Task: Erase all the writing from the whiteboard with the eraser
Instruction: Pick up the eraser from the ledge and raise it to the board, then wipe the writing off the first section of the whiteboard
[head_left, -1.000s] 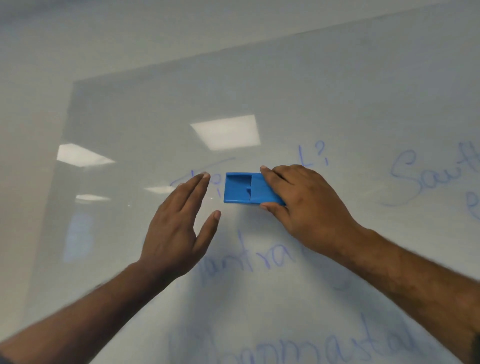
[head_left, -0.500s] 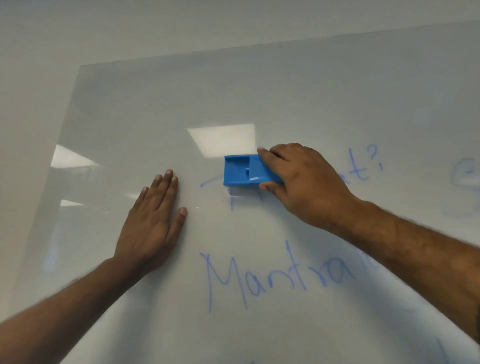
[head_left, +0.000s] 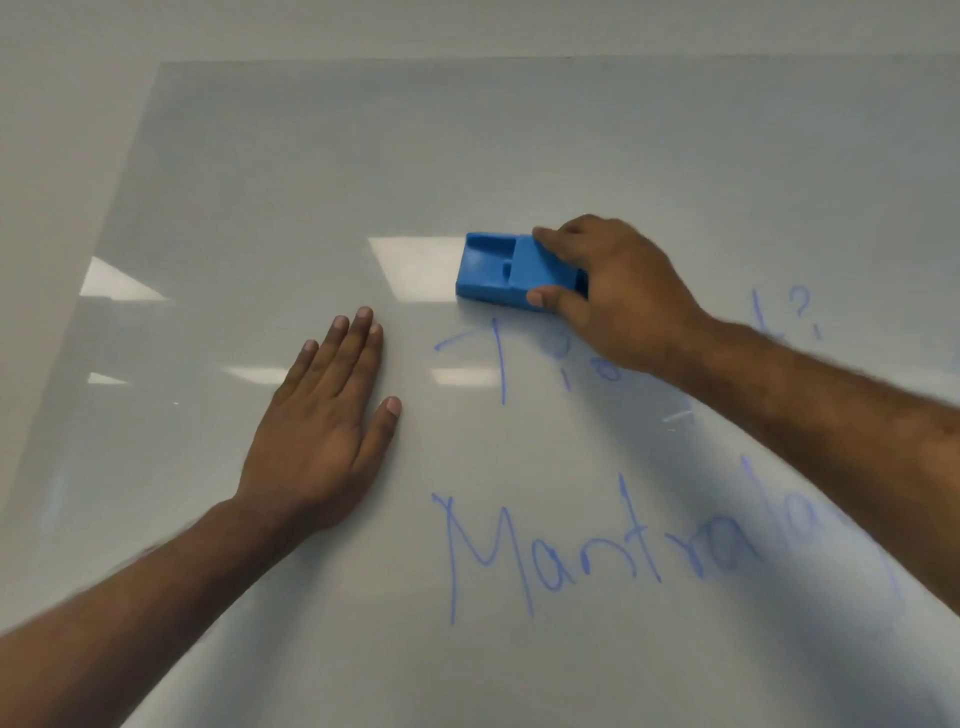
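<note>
A glossy whiteboard (head_left: 260, 156) fills most of the view. My right hand (head_left: 613, 296) grips a blue plastic eraser (head_left: 498, 273) pressed flat on the board, just above a line of blue writing (head_left: 498, 358) that my forearm partly hides. Below it runs a larger blue word (head_left: 550, 556) starting "Mantra". A question mark (head_left: 802, 306) shows to the right of my wrist. My left hand (head_left: 324, 431) lies flat on the board, fingers together and holding nothing, left of the writing.
The board's top edge (head_left: 519, 60) and slanted left edge (head_left: 104, 218) meet a plain pale wall (head_left: 52, 104). Ceiling light reflections (head_left: 415, 267) shine on the board beside the eraser.
The view has shifted so the writing sits lower. The eraser and my right hand now rest above the top line instead of on it. My left hand has flattened on the board.
</note>
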